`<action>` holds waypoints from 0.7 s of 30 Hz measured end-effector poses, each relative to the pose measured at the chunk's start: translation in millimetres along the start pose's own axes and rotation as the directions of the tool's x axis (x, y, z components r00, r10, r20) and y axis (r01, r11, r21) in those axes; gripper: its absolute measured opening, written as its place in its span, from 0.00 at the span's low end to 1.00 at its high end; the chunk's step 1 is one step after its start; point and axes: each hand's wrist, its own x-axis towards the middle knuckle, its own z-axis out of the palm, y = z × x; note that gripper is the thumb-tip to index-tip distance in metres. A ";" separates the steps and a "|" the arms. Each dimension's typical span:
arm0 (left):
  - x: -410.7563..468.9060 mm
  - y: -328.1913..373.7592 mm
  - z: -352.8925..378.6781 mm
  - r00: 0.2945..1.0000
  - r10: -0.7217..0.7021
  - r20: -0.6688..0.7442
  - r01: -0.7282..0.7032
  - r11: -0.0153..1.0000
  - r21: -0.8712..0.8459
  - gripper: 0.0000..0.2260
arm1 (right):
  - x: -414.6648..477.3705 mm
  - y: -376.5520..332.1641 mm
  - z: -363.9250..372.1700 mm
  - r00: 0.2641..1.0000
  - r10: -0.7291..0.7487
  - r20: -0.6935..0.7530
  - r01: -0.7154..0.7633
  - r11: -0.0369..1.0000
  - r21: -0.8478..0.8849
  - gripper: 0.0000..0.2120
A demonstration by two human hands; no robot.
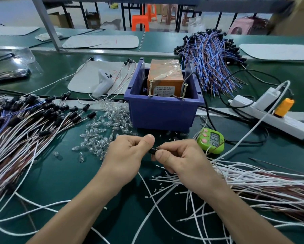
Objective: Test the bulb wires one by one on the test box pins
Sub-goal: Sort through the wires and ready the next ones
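Observation:
A small black bulb socket (153, 150) is held between both hands in front of the blue bin (161, 111). My left hand (128, 154) has its fingers curled around the socket's left end, and whether a bulb is inside them is hidden. My right hand (179, 155) pinches its right end, wires trailing under the palm. The orange test box (165, 74) stands inside the bin, and two screw pins (184, 90) rise at the bin's near rim. Loose clear bulbs (102, 136) lie scattered left of the hands.
A pile of socketed wires (24, 127) covers the left, and white and brown wires (253, 182) fan out on the right. A green timer (212, 140) sits right of the hands. Behind are a power strip (270, 113), a blue wire bundle (212, 57) and a white handheld device (103, 81).

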 end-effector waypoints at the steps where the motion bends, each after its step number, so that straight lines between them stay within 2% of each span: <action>1: 0.3 -0.2 -0.1 0.999 -0.029 -0.014 0.029 0.999 0.037 0.28 | -0.6 -1.3 0.8 1.000 0.010 -0.007 -0.010 1.000 -0.027 0.12; 5: -1.2 4.8 0.7 0.996 -0.079 -0.036 0.082 0.993 0.088 0.26 | -1.8 -6.1 2.2 0.999 0.048 -0.016 -0.049 0.998 -0.049 0.12; 12: -4.5 12.4 -4.0 0.997 -0.017 -0.075 0.039 0.951 0.307 0.24 | -0.5 -5.1 1.2 0.999 0.044 0.013 -0.042 0.991 -0.127 0.07; 16: -2.3 10.6 -4.0 0.996 -0.044 -0.081 0.063 0.964 0.259 0.26 | -0.5 -3.5 0.4 0.999 0.041 -0.001 -0.041 0.988 -0.146 0.04; 19: -5.1 12.6 -1.7 0.992 0.088 -0.091 -0.065 0.971 0.230 0.25 | 0.1 -5.2 -0.6 0.997 0.076 0.004 -0.075 0.995 -0.072 0.07; 21: -7.6 15.5 -3.5 0.961 0.229 -0.155 -0.192 0.956 0.222 0.24 | 0.4 -7.0 -2.8 0.993 0.116 0.003 -0.116 0.990 0.080 0.13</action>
